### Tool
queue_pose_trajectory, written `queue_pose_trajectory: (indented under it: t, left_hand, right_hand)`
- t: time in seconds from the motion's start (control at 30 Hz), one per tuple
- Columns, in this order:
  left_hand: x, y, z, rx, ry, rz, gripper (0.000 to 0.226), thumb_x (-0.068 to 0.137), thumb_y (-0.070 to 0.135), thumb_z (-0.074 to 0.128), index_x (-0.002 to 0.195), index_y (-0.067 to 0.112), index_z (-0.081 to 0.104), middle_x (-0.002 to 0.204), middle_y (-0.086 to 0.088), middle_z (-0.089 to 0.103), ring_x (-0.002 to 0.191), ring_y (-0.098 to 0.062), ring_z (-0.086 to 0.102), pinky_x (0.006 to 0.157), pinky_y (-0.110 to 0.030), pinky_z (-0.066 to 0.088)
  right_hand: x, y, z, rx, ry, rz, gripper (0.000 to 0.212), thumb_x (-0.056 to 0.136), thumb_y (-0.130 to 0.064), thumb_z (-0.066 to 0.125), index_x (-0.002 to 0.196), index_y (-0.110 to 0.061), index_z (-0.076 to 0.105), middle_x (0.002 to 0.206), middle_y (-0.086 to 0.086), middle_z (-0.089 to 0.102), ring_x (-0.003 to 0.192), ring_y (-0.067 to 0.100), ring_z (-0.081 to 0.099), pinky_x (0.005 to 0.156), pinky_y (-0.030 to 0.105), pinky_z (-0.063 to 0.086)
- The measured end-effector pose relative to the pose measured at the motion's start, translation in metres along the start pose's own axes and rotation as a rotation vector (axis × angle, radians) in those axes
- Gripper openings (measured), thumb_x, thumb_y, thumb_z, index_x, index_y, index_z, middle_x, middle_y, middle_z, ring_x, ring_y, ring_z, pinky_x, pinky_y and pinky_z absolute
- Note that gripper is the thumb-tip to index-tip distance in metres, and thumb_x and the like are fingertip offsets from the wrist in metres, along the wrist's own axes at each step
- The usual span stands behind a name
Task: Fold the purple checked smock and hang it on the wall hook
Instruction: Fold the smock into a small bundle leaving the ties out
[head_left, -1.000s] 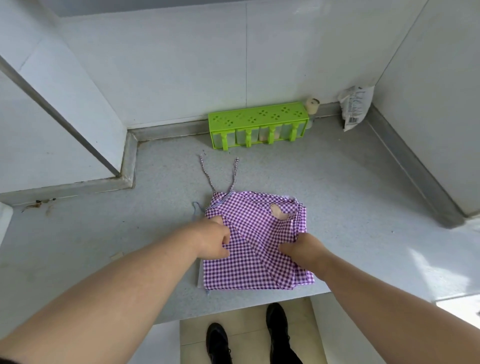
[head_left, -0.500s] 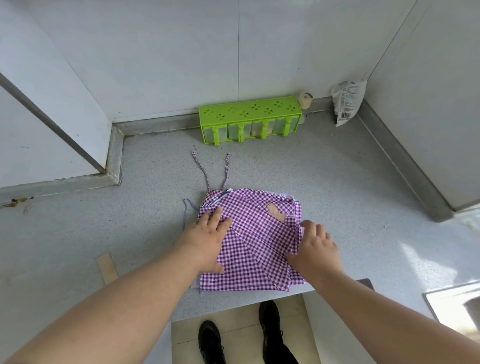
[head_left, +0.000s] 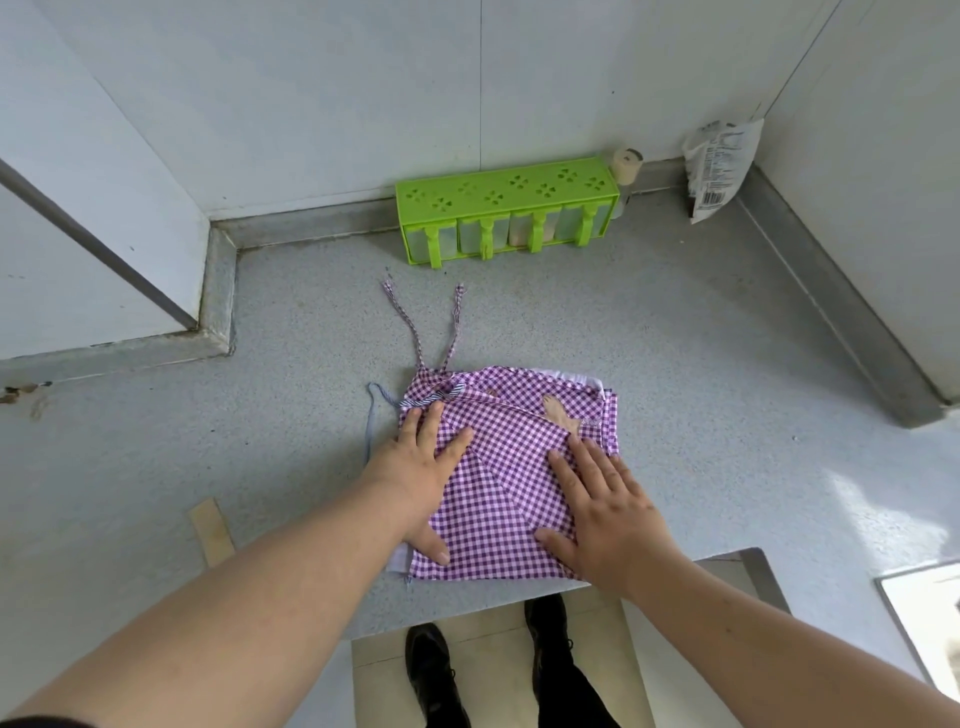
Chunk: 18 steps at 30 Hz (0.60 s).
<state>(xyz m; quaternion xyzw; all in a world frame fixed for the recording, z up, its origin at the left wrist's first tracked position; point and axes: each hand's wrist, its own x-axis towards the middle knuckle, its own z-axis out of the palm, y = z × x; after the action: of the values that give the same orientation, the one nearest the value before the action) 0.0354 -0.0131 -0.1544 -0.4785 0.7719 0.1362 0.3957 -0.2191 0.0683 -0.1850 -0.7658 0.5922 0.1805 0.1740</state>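
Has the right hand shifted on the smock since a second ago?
Yes. The right hand was gripping the smock edge; now it lies flat, further onto the cloth toward the green rack.

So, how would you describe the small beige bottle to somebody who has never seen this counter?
Find the bright green plastic spice rack against the back wall of the grey speckled counter. At its right end stands the small beige bottle, left of a white printed bag; it alone is round and capped.

Both forearms are seen bare to the elbow. A sliver of dark sleeve (head_left: 36, 721) is caught at the lower left edge, possibly black. Dark trousers (head_left: 566, 691) and black shoes (head_left: 431, 660) are glimpsed below the counter edge.
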Motion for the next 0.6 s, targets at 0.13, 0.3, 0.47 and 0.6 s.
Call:
queue_pose_trajectory:
  t: [0.13, 0.3, 0.47, 0.6]
  left_hand:
    - [0.002, -0.001, 0.000, 0.032, -0.013, -0.004, 0.164, 0.059, 0.088, 0.075, 0.153, 0.026, -0.043, 0.152, -0.023, -0.053, 0.153, -0.047, -0.031, 0.128, -0.057, 0.005]
    - [0.006, 0.003, -0.002, 0.132, -0.048, -0.012, 0.163, 0.058, 0.096, 0.066, 0.156, 0.016, -0.037, 0.153, -0.031, -0.049, 0.151, -0.052, -0.030, 0.129, -0.060, 0.007]
    - [0.011, 0.003, 0.000, 0.173, -0.073, -0.008, 0.164, 0.057, 0.100, 0.062, 0.155, 0.014, -0.038, 0.151, -0.033, -0.048, 0.141, -0.052, -0.042, 0.128, -0.063, -0.002]
    - [0.005, 0.007, -0.007, 0.151, -0.070, 0.004, 0.161, 0.062, 0.092, 0.069, 0.149, 0.018, -0.046, 0.148, -0.030, -0.051, 0.129, -0.045, -0.046, 0.124, -0.056, -0.008]
  right_hand:
    - [0.009, -0.009, -0.011, -0.026, 0.021, 0.030, 0.087, 0.099, -0.073, 0.009, 0.157, -0.021, -0.029, 0.164, 0.009, -0.034, 0.155, 0.029, -0.027, 0.125, 0.049, -0.015]
    - [0.040, -0.043, -0.037, -0.016, 0.092, -0.246, 0.073, 0.107, -0.045, 0.025, 0.161, -0.034, -0.023, 0.167, 0.002, -0.031, 0.154, 0.025, -0.028, 0.128, 0.049, -0.011]
    - [0.086, -0.049, -0.048, -0.066, 0.039, -0.226, 0.078, 0.102, -0.067, 0.022, 0.161, -0.037, -0.018, 0.168, 0.001, -0.028, 0.157, 0.026, -0.021, 0.128, 0.054, -0.005]
    - [0.102, -0.015, -0.047, -0.005, 0.036, -0.047, 0.097, 0.086, -0.091, 0.010, 0.158, -0.038, -0.028, 0.168, -0.001, -0.030, 0.157, 0.021, -0.020, 0.129, 0.052, -0.001]
